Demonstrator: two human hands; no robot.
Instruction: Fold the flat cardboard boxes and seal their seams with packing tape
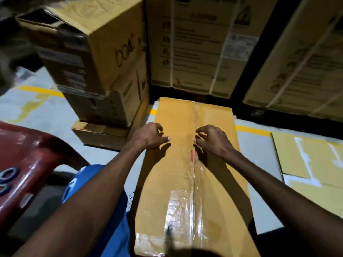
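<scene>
the cardboard box [193, 164] is lying folded up in front of the person, its long yellow-brown top face running away from the camera and sitting on the pale floor [46, 115]. clear packing tape [194, 175] is running along the centre seam, wrinkling and glinting toward the near end, where wider patches of tape are crossing the near edge. a short red mark is showing on the tape beside the right hand.

the left hand [148, 136] is resting over the box's left edge, its fingers [163, 139] loosely curled and holding nothing. the right hand [213, 140] is hovering at the seam, its fingers [199, 140] bent like claws with the tips close to the tape; whether they are touching it cannot be told, and nothing is being gripped.

room around the box is looking tight. a stack of brown cartons [96, 58] is standing just beside the far left corner, and large strapped cartons [200, 43] are rising close behind the far edge. a red plastic chair [27, 154] is sitting near on the left. on the right, a strip of bare floor is lying between the box and flat cardboard sheets [311, 160] spread on the floor. a yellow floor line [252, 129] is running behind the box.
</scene>
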